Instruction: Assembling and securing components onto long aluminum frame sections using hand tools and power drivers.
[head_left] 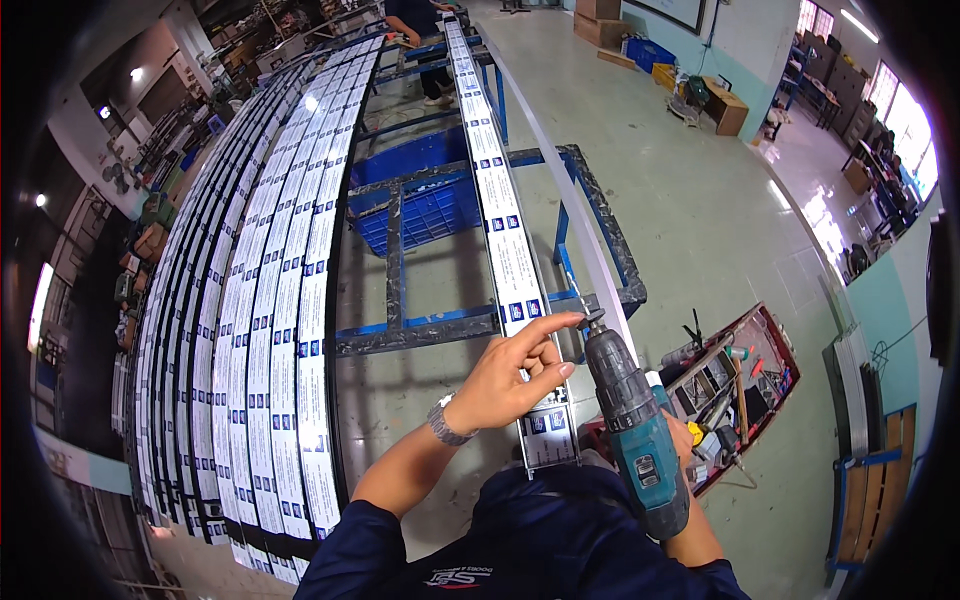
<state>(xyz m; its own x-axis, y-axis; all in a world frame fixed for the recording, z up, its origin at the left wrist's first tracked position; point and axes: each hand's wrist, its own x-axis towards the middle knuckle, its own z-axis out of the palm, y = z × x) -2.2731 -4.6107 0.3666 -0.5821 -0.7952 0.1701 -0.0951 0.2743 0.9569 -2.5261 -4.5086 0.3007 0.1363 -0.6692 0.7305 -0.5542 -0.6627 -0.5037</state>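
A teal and black cordless drill (640, 440) points away from me, gripped from behind by my right hand (682, 438), which its body mostly hides. A thin bit (577, 287) sticks out past the chuck. My left hand (515, 375) reaches over with the index finger stretched to a small dark piece by the chuck. Its thumb is apart and the other fingers are loosely curled. Below that hand lies the near end of a long metal profile (497, 190), covered in white film with blue marks. This end comes close to my body.
Many film-covered profiles (270, 300) lie side by side at left. A blue and black metal frame (400, 340) supports the work, with a blue crate (420, 200) beneath. A pale strip (565, 180) runs along the right. A tool box (770, 350) sits right; a person (410, 20) stands far off.
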